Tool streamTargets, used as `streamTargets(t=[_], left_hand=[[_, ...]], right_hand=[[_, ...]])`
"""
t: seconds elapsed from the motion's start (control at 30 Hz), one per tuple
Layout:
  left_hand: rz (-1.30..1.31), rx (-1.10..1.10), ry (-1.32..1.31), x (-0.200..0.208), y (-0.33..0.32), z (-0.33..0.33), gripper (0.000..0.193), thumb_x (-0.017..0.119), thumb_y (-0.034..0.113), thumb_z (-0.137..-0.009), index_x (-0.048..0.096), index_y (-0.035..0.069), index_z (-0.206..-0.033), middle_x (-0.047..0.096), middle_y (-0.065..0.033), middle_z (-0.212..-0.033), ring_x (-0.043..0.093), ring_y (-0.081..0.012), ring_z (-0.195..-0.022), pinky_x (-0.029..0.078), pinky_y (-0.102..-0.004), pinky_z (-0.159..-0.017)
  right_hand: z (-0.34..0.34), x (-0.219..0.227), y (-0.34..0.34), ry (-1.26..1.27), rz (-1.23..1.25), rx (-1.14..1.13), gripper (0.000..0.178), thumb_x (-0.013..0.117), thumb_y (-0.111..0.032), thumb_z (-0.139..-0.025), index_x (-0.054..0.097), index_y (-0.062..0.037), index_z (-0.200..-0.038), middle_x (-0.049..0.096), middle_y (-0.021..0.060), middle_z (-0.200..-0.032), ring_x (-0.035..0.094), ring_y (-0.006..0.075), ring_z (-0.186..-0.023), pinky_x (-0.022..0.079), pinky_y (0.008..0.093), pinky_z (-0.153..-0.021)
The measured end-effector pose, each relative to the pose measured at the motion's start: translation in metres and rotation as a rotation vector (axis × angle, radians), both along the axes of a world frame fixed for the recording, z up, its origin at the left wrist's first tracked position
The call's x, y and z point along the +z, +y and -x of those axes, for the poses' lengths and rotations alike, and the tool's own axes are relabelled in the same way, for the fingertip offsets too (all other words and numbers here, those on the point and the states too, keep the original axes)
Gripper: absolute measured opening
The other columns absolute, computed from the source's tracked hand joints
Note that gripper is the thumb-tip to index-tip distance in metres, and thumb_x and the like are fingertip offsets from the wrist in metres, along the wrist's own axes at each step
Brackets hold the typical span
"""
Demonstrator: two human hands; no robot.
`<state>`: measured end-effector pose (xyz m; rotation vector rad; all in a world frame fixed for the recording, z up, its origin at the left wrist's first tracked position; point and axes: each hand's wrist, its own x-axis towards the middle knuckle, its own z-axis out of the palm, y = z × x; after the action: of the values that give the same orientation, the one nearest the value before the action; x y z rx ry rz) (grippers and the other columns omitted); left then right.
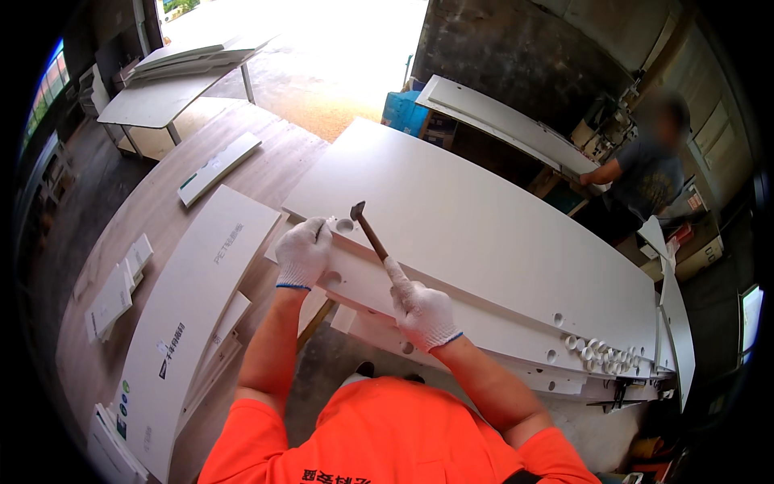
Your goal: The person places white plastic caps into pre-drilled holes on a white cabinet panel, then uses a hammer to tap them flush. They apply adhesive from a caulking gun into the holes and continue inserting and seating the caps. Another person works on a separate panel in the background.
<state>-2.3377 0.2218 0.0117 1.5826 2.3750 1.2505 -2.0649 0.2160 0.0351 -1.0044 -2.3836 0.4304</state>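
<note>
The white-gloved right hand grips a dark-headed, brown-handled hammer, its head above the near-left corner of a large white panel. There, the white-gloved left hand has bunched fingers; I can't tell whether they hold anything. Small white round pieces cluster right.

Left of the left hand, a pale wood-grain table carries a long white board, a short white strip farther ahead, and a small pile of white pieces toward the outer edge. Ahead of the right hand, a large white panel lies on other white panels, with round white caps clustered on this stack well to that hand's right. Far ahead of the left hand, a metal-legged table bears loose white sheets.
</note>
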Motion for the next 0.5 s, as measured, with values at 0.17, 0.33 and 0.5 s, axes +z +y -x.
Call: streamTargets(t=[0.17, 0.33, 0.5], left_hand=[[0.007, 0.001, 0.028, 0.003, 0.002, 0.008, 0.029, 0.066, 0.033, -0.103, 0.083, 0.010, -0.107, 0.079, -0.0180, -0.096, 0.077, -0.0379, -0.091, 0.060, -0.0477, -0.083], [0.112, -0.029, 0.081, 0.011, 0.009, 0.005, 0.031, 0.067, 0.038, -0.104, 0.084, 0.013, -0.104, 0.079, -0.0170, -0.094, 0.077, -0.0382, -0.090, 0.059, -0.0494, -0.082], [0.177, -0.051, 0.154, 0.008, 0.014, 0.009, 0.031, 0.066, 0.039, -0.104, 0.084, 0.014, -0.102, 0.079, -0.0166, -0.091, 0.077, -0.0378, -0.089, 0.059, -0.0497, -0.081]], right_hand=[[0.000, 0.002, 0.001, -0.001, 0.031, -0.008, 0.064, 0.065, -0.019, -0.103, 0.051, -0.0211, -0.166, 0.071, 0.0178, -0.078, 0.070, 0.0380, -0.063, 0.057, 0.0509, -0.059], [-0.002, 0.007, 0.008, -0.082, 0.194, -0.036, 0.064, 0.063, -0.020, -0.104, 0.050, -0.0226, -0.167, 0.072, 0.0199, -0.081, 0.072, 0.0409, -0.069, 0.057, 0.0532, -0.065], [0.016, 0.012, 0.006, 0.050, 0.158, -0.024, 0.065, 0.062, -0.022, -0.105, 0.047, -0.0260, -0.168, 0.073, 0.0214, -0.082, 0.074, 0.0415, -0.075, 0.058, 0.0540, -0.069]])
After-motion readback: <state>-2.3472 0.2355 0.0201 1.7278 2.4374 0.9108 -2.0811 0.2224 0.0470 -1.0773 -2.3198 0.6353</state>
